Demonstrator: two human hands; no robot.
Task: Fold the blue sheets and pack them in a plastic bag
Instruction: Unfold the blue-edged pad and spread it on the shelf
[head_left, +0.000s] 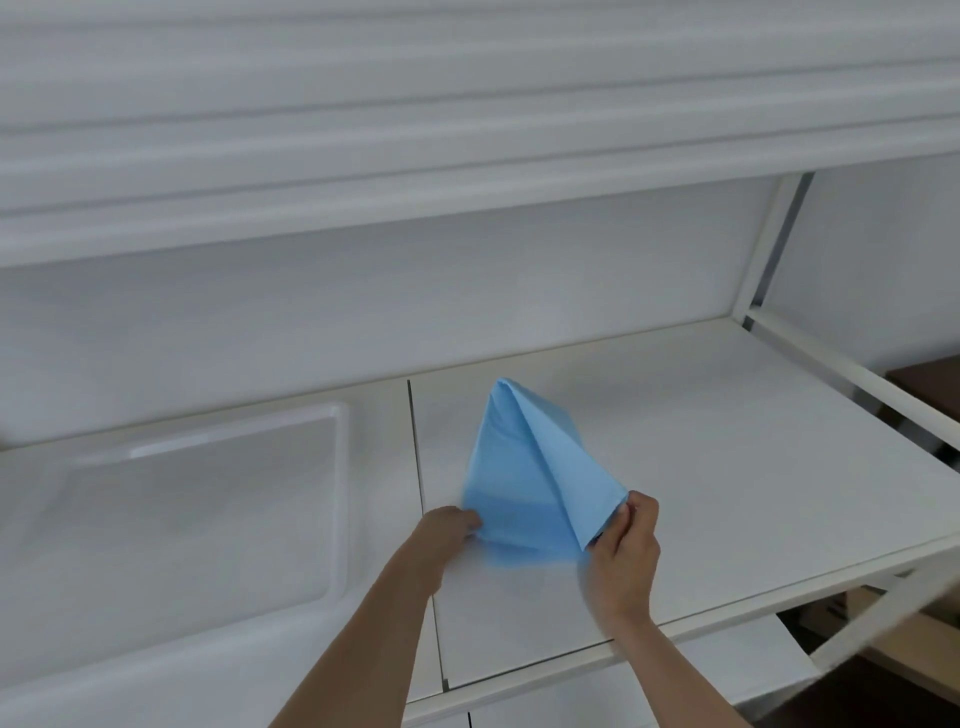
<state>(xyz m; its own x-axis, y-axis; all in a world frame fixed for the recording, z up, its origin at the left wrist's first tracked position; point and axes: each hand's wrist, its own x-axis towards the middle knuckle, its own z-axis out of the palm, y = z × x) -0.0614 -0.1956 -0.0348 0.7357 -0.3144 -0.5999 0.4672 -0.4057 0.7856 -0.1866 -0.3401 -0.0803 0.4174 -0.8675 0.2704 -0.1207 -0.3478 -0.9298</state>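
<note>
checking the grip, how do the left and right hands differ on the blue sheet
The left hand holds the sheet at its lower left edge, low by the table. The right hand pinches the lower right corner, raised a little higher. Both hands grip the same sheet.

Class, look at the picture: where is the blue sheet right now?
In the head view the blue sheet is right of centre on the white table, gripped at its near corners by the left hand and right hand.

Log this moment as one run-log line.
stage: folding | sheet: blue, partly folded, raised in a peak over table | left hand: holds near-left corner | right hand: pinches near-right corner | bag: not seen
</note>
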